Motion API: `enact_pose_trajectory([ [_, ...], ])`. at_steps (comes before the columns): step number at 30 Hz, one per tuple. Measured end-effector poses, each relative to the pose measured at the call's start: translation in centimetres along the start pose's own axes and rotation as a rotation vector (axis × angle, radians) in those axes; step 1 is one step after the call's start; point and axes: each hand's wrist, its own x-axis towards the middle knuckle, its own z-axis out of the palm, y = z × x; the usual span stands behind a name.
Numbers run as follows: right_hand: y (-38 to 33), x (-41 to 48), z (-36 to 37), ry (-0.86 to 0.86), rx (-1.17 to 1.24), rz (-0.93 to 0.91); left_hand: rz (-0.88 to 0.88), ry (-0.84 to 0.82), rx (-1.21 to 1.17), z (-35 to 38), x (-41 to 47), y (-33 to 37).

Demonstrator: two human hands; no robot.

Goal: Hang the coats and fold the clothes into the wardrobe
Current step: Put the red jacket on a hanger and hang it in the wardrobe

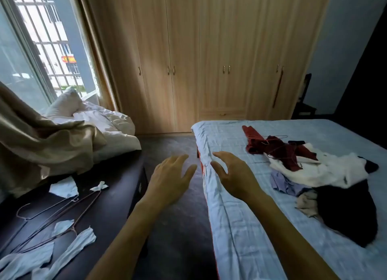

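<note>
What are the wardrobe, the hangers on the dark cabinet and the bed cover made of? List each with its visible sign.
Wardrobe: probably wood or wood-look laminate, matte; pale grain lines run down the doors.
Hangers: likely thin metal wire; slender bent rods with a hook, some wrapped in pale cloth strips.
Bed cover: woven fabric, perhaps cotton; soft wrinkles and a faint light-blue check.

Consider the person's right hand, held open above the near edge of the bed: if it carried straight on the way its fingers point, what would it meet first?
Probably nothing near: the right hand points past the bed's corner toward the closed wardrobe. The clothes pile lies off to its right. Depth is uncertain.
</note>
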Motion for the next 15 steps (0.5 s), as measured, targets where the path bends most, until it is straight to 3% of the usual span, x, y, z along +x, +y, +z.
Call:
enact_pose_trajectory([
  [15,7.3,4.1,5.5,-0.1,0.032,0.125,-0.061,-0.137,-0.001,5.9,6.2,-2.7],
])
